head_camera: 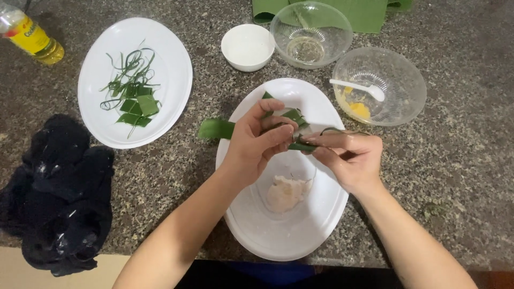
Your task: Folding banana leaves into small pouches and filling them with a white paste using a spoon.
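Observation:
My left hand (257, 142) holds a folded green leaf parcel (292, 116) above a white oval plate (278, 235). One end of the leaf (215, 128) sticks out to the left past my wrist. My right hand (348, 155) pinches a thin green leaf strip (302, 145) at the parcel's right side. A lump of pale dough (286, 192) lies on the plate below my hands.
A second white plate (176, 59) at the left carries leaf strips and small cut leaf pieces (134, 91). A small white bowl (247, 47), two clear bowls (310, 33), one with yellow filling and a white spoon (357, 90), an oil bottle (32, 36), green leaves (369, 13) and a dark cloth (59, 192) lie around.

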